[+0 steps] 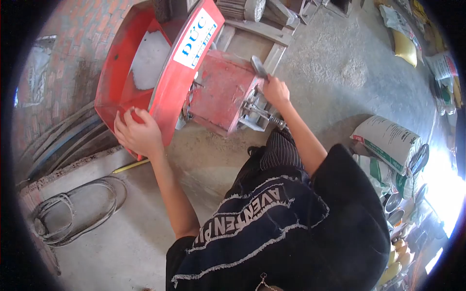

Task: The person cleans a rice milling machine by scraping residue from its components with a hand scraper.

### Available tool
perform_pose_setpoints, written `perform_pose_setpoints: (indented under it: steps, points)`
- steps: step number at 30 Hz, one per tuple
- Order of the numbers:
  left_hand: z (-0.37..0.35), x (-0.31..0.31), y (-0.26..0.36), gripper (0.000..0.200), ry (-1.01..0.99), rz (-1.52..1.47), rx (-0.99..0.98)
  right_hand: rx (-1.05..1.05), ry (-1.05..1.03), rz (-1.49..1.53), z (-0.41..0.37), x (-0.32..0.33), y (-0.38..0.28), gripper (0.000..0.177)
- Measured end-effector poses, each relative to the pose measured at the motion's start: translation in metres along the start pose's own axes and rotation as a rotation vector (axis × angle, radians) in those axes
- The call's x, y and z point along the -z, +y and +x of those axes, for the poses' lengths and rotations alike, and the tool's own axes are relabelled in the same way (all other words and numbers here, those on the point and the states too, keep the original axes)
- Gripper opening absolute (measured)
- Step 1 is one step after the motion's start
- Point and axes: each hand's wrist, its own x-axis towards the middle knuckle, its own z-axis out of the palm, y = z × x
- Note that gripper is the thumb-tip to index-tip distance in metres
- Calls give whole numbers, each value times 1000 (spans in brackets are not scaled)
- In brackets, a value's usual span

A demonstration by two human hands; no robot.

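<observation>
A red metal hopper (pixel 167 92) stands at the upper left, with white material (pixel 149 60) inside and a white label (pixel 195 39) on its side. My left hand (pixel 138 132) rests on the hopper's near rim, its fingers spread. To the right of the hopper is a red box-shaped housing (pixel 218 92) with a metal rod and spring (pixel 262 112) on its right end. My right hand (pixel 276 91) is closed round the lower end of a grey metal handle (pixel 257 65) at the housing's upper right corner. The palm and part of the grip are hidden.
A coiled hose (pixel 73 208) lies on the floor at the lower left, near a low concrete ledge (pixel 77 169). A motor (pixel 240 8) sits behind the housing. Full sacks (pixel 388 140) lie at the right, and more bags (pixel 404 46) at the upper right.
</observation>
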Motion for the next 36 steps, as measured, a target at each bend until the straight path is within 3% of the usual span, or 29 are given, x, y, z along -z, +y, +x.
perform_pose_setpoints:
  steps: [3, 7, 10, 11, 15, 20, 22, 26, 29, 33, 36]
  points:
    - [2, -2, 2, 21, -24, 8, -3, -23, -79, -5, -18, 22, -8, 30]
    - [1, -2, 1, 24, -73, -5, -12, 49, -124, -23, 55, -3, -4, 29]
    - [1, -2, 0, 24, -113, -27, -3, 16, -159, -23, 66, 2, -13, 28]
    - [3, -1, 2, 24, -112, -34, -8, 96, -161, -5, 57, 5, -10, 31]
    - [4, -1, 6, 26, -165, -23, -4, 42, -122, -2, 21, 3, 4, 40]
    - [3, 0, 7, 27, -186, -28, -2, 81, -129, 5, 88, -17, 12, 37]
    - [5, 0, 7, 27, -152, 25, -47, 117, -224, -70, 106, -24, 13, 31]
    - [6, -3, 7, 28, -151, 28, -47, 138, -122, 12, 24, 21, 6, 32]
    - [4, 2, 8, 28, -168, 34, -29, 29, -192, 13, 28, 10, 10, 38]
    - [1, -2, 5, 25, -179, 30, -12, 78, -155, 17, 101, -22, 19, 36]
    - [5, -5, 1, 25, -158, 8, -27, 102, -158, 81, 61, 1, 12, 36]
